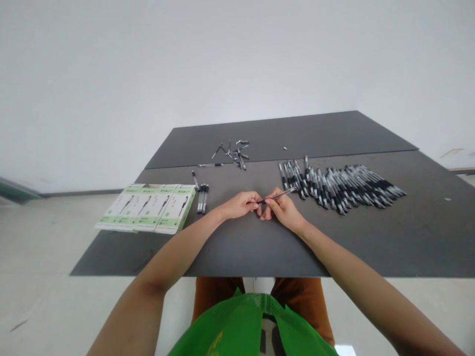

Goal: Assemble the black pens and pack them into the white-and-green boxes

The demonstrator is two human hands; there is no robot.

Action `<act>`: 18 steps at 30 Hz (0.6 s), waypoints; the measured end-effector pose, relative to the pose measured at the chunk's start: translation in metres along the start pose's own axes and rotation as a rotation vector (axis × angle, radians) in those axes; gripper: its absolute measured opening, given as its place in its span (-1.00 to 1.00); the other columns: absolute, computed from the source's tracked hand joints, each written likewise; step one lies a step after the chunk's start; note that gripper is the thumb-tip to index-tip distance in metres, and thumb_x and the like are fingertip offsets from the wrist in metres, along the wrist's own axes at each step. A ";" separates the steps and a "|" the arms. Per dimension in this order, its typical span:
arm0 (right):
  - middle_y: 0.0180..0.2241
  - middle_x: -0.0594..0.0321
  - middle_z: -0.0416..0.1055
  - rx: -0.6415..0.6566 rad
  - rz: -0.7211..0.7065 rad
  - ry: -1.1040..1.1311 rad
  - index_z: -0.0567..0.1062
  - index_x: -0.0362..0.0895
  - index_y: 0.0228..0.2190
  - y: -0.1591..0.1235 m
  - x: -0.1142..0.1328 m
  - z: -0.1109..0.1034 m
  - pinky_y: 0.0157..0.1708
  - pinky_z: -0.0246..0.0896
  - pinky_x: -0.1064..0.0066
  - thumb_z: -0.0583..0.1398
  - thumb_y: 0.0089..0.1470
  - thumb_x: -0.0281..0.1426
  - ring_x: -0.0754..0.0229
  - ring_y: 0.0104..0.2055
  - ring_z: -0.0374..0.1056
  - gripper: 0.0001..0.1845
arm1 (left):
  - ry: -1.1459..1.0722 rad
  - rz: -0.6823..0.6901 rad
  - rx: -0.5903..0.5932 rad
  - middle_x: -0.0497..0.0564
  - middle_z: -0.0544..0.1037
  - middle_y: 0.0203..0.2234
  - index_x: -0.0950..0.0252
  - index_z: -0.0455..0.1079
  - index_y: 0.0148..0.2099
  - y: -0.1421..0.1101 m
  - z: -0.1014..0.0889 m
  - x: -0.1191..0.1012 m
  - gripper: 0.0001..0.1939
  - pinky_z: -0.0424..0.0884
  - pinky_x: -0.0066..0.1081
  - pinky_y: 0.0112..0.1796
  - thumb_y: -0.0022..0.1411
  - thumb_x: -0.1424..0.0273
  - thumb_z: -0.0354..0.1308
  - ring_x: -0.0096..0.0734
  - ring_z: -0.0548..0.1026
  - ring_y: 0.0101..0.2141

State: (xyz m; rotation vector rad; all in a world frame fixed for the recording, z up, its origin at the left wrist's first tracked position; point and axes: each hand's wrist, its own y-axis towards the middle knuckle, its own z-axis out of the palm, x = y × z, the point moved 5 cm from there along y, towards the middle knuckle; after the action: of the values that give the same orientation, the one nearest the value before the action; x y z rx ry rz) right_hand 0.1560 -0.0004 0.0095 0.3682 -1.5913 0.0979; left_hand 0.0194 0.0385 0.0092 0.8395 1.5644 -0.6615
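Note:
A slim pen (282, 194) with a dark lower end and a clear upper end is held slantwise above the table between my two hands. My left hand (243, 203) pinches its dark end, and my right hand (282, 207) grips it around the middle with thumb and fingers. To the right of my right hand lies a wide pile of pens (343, 188) with clear barrels and black grips. Left of my left hand, a few pens (203, 198) lie side by side next to the boxes.
Green-and-white pen boxes (146, 207) lie at the table's left edge. Loose pen parts (237, 151) are scattered at the back, with a single pen (210, 164) near them. A tiny piece (285, 148) lies farther right. The dark table (260, 252) has a wall behind it.

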 end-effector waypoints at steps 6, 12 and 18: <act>-0.63 0.41 0.38 -0.149 0.003 -0.172 0.23 -0.05 -0.34 0.002 0.001 -0.005 -0.51 0.19 0.49 0.03 0.20 0.04 0.31 -0.59 0.34 -0.59 | -0.053 0.014 -0.053 0.15 0.61 -0.38 0.40 0.38 -0.16 0.011 -0.005 0.002 -0.50 0.42 -0.38 -0.26 0.16 0.02 0.22 -0.35 0.57 -0.33; -0.58 0.27 0.44 -0.489 0.219 -0.504 0.32 -0.08 -0.36 -0.001 0.016 -0.041 -0.47 0.17 0.45 -0.03 0.24 0.02 0.25 -0.54 0.37 -0.56 | 0.057 0.043 -0.472 0.19 0.63 -0.20 0.38 0.20 0.21 0.012 -0.031 0.014 -0.45 0.41 -0.42 -0.32 0.36 0.08 -0.07 -0.42 0.53 -0.32; -0.55 0.00 0.47 -0.335 0.394 -1.153 0.49 -0.16 -0.48 0.027 0.051 -0.070 -0.30 0.24 0.27 0.06 0.19 -0.07 -0.02 -0.31 0.47 -0.54 | 0.537 0.079 -0.490 0.00 0.63 -0.37 0.30 0.41 -0.05 0.003 -0.016 0.000 -0.73 0.42 -0.35 -0.18 0.37 0.41 -0.09 -0.43 0.52 -0.34</act>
State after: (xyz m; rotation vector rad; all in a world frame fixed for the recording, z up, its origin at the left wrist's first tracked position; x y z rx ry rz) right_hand 0.2141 0.0363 0.0686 -0.2298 -2.7542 -0.1083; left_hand 0.0123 0.0528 0.0119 0.7275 2.0450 0.0314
